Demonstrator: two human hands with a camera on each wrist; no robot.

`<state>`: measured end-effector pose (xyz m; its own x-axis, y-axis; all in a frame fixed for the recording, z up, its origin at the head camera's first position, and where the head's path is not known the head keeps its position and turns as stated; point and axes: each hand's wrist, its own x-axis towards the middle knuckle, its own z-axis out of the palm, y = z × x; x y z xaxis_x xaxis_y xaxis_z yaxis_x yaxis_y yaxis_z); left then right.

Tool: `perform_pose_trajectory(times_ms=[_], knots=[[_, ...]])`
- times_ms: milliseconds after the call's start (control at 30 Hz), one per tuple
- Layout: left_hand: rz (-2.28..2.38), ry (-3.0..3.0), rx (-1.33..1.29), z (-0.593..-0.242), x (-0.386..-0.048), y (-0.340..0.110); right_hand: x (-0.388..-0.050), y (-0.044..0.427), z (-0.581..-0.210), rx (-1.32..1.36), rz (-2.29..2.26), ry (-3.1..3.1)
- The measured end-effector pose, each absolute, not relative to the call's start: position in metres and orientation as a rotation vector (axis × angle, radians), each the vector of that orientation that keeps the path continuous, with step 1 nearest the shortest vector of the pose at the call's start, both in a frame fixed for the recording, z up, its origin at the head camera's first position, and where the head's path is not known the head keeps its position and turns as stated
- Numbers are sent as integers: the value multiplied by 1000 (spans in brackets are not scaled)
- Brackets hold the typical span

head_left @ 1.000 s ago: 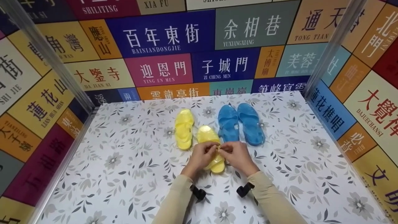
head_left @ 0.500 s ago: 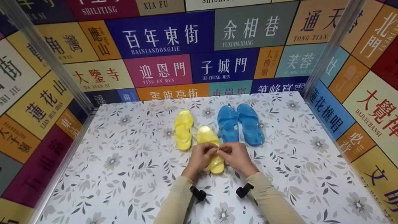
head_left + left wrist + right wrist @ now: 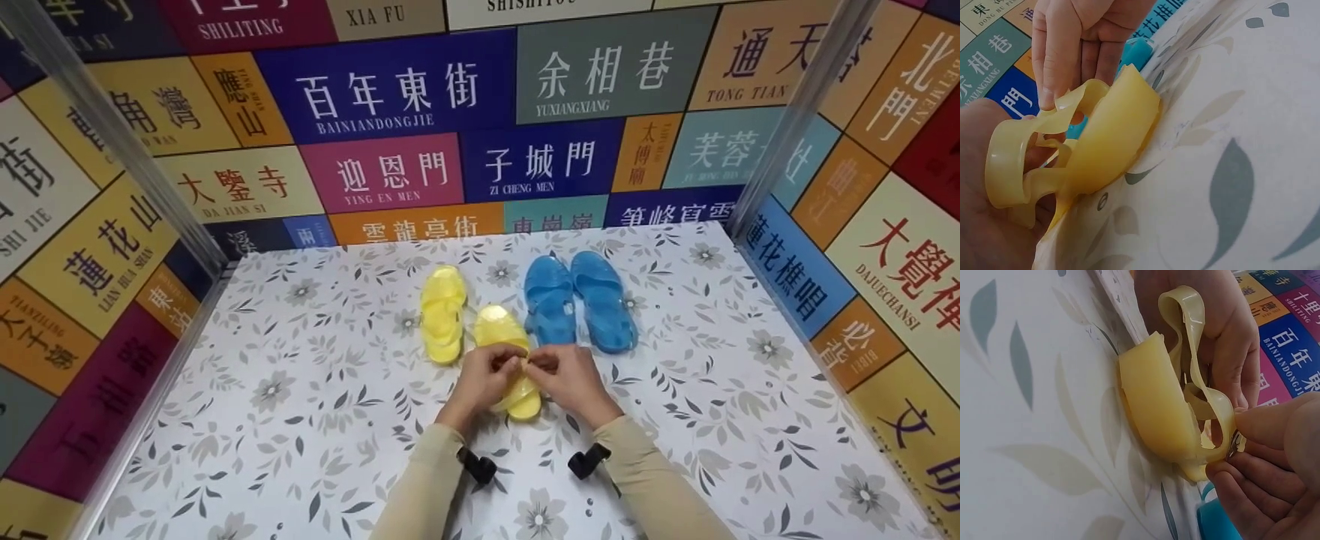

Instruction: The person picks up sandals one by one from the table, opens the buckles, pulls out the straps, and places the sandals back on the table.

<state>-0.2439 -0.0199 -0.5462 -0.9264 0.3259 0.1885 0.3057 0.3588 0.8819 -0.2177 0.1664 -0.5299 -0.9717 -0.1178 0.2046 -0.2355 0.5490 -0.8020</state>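
Observation:
A yellow jelly sandal [image 3: 501,324] lies on the floral-patterned surface, toe pointing away from me, with both hands at its ankle strap [image 3: 1193,343]. My left hand [image 3: 480,379] holds the strap from the left; its fingertips are partly hidden. From the right, my right hand [image 3: 576,376] pinches the strap's side with thumb and fingers. A small metal buckle [image 3: 1234,443] shows at those fingertips in the right wrist view. The fingertips of the two hands nearly meet over the sandal. In the left wrist view the yellow heel [image 3: 1114,132] rests on the surface.
Another yellow sandal [image 3: 444,292] lies to the left and farther back. Two blue sandals, one left [image 3: 550,274] and one right [image 3: 600,277], lie side by side at back right. Sign-covered walls [image 3: 386,82] enclose the white floral surface [image 3: 300,420] on three sides.
Both hands stay at the yellow sandal's strap, with only slight finger movement. The sandals have not visibly moved.

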Motion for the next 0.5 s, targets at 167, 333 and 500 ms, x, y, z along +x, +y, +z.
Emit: perform_pose_trajectory(times_ms=[167, 333, 500], knots=[[1671, 2542, 616, -546, -243, -19, -217, 166, -531, 304, 1417, -2638], [1731, 2522, 567, -548, -244, -17, -217, 166, -532, 294, 1450, -2637], [1747, 2560, 553, -550, -244, -15, -217, 167, -531, 303, 1441, -2620]])
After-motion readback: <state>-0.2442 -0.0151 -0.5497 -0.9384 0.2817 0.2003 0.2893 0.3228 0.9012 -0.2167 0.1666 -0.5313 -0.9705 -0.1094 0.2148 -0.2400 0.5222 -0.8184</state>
